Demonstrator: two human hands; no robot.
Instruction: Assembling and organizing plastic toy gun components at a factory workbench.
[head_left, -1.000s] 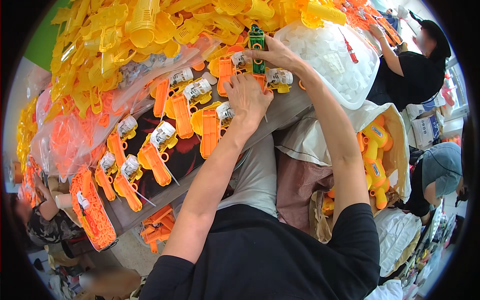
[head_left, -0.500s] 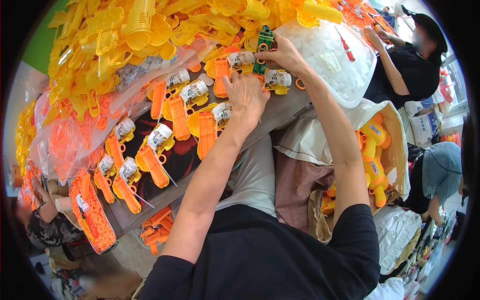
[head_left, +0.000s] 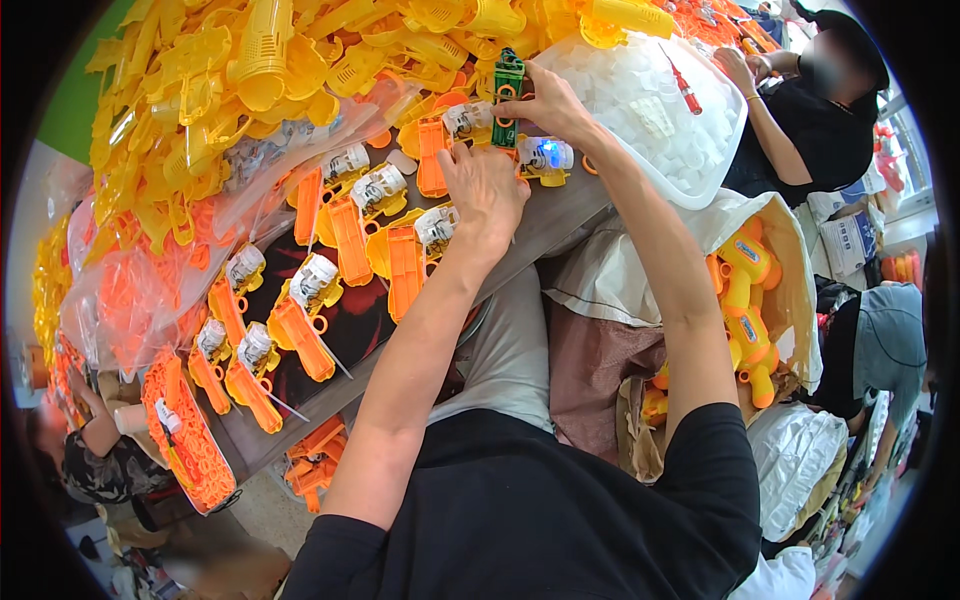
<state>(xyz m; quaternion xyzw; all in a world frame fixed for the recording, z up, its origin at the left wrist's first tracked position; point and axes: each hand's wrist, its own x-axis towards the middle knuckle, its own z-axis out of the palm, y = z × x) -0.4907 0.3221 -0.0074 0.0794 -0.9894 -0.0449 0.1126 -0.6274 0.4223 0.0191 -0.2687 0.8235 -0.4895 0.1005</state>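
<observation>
A heap of yellow plastic shells point(head_left: 300, 70) crowded the far side of the worktop point(head_left: 545, 225), and rows of orange toy halves point(head_left: 345, 240) with grey motor units lay across its middle, leaving little bare surface. A white bag of clear parts point(head_left: 660, 110) sat at the worktop's right end, hemming in the right hand. A bag of finished yellow and orange toy guns point(head_left: 745, 300) stood below the near edge, beside the person's knee. A co-worker in black point(head_left: 810, 130) reached in at the far right. The only open strip ran along the near edge under the forearms.

The right hand point(head_left: 550, 105) was closed in a pinch on a green circuit board point(head_left: 508, 85), held upright above the orange halves. The left hand point(head_left: 487, 190) lay flat, fingers spread and loosely open, pressing on an orange half just below the board; I could not tell whether it gripped anything. A small unit with a blue light point(head_left: 545, 155) lay between the 2 hands.
</observation>
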